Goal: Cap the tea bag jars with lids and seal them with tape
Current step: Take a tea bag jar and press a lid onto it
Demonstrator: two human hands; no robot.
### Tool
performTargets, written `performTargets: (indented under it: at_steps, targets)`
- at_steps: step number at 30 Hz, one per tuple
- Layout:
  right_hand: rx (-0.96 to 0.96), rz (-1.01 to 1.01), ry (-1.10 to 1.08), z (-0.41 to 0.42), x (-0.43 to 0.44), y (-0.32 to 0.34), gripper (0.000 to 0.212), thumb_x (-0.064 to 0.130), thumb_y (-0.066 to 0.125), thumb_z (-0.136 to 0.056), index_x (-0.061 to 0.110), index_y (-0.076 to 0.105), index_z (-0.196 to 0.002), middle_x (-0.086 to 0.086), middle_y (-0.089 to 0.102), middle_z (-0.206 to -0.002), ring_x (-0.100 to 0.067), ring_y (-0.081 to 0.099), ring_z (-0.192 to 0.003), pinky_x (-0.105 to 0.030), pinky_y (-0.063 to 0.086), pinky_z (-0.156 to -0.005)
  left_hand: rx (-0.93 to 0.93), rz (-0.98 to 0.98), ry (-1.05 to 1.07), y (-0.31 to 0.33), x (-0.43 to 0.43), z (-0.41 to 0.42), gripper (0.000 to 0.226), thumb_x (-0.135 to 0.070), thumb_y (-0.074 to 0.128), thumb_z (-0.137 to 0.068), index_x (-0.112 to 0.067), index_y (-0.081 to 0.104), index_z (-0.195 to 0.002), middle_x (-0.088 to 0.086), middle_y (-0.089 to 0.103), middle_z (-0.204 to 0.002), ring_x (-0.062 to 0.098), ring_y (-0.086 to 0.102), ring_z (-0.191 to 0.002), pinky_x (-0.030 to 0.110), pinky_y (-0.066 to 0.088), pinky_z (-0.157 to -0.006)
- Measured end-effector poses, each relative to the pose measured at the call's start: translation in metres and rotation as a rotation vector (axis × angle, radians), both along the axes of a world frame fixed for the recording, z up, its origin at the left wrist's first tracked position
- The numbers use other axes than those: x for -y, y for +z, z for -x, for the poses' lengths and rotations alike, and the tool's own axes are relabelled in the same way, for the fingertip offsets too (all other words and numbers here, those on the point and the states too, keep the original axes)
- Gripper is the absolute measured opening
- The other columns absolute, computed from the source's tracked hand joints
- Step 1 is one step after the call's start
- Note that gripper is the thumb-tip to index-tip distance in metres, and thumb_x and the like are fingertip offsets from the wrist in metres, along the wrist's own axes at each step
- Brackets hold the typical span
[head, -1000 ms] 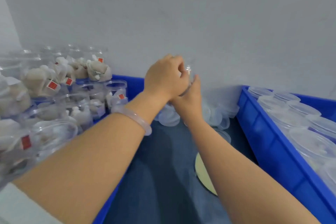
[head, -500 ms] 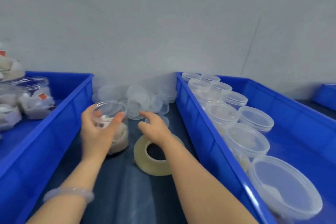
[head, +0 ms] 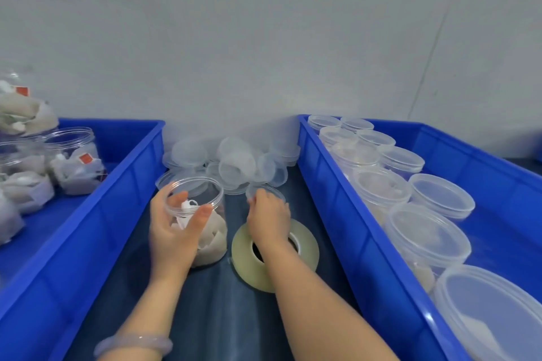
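The left grip [head: 173, 231] wraps the light, slippery-looking jar [head: 205, 231] below its rim; the right grip [head: 268, 218] pinches a probably bendy lid [head: 271, 188] by its edge.

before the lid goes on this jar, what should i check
1. Jar mouth uncovered: ok.
2. Left hand grips the jar, upright: ok.
3. Tea bags clear of the rim: cannot tell, a white piece sits high.
4. Right hand has a lid: cannot tell, fingers touch one, grip hidden.
5. Tape roll close, flat beside the jar: ok.
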State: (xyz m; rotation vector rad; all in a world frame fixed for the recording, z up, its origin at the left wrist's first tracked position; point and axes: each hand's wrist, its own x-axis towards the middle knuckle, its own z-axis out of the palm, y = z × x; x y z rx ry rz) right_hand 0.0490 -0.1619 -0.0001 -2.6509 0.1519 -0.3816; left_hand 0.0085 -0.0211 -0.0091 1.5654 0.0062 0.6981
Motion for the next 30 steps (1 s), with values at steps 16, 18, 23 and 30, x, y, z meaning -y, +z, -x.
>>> performTargets:
  at_steps: [16,18,23,30]
  targets:
    - [0.036,-0.476,0.42,0.032,-0.036,0.087,0.019,0.011,0.054,-0.092,0.016,0.067,-0.104,0.0,0.061,-0.113,-0.012,0.056,-0.101,-0.012,0.038,-0.075,0.023,-0.023,-0.219,0.016,-0.006,0.032,0.061,-0.051,0.069,-0.054,-0.035,0.053,-0.111,-0.027,0.066,-0.099,-0.01,0.06,-0.095,0.007,0.046,-0.076]
    - [-0.02,-0.445,0.564,0.039,-0.039,0.087,0.033,0.007,0.046,-0.094,0.016,0.064,-0.121,0.001,0.056,-0.132,-0.011,0.05,-0.121,-0.011,0.033,-0.091,0.01,0.005,-0.238,0.016,-0.008,0.032,0.058,-0.049,0.068,-0.056,-0.033,0.053,-0.11,-0.026,0.067,-0.096,-0.011,0.061,-0.094,0.007,0.046,-0.075]
    - [-0.037,-0.094,0.659,0.053,-0.04,0.083,0.068,0.063,0.063,-0.076,0.029,0.053,-0.134,0.008,0.044,-0.144,-0.011,0.038,-0.132,-0.028,0.031,-0.101,-0.025,-0.029,-0.271,0.017,-0.007,0.029,0.055,-0.049,0.065,-0.06,-0.024,0.061,-0.109,-0.005,0.068,-0.104,0.002,0.065,-0.096,0.013,0.05,-0.07]
    - [-0.062,-0.002,0.685,0.055,-0.043,0.097,0.059,0.047,0.072,-0.073,0.041,0.055,-0.128,0.011,0.048,-0.133,-0.011,0.05,-0.117,-0.029,0.043,-0.091,-0.087,-0.253,-0.258,0.017,-0.014,0.023,0.068,-0.038,0.075,-0.04,-0.024,0.059,-0.105,-0.011,0.067,-0.095,-0.003,0.063,-0.089,0.009,0.044,-0.065]
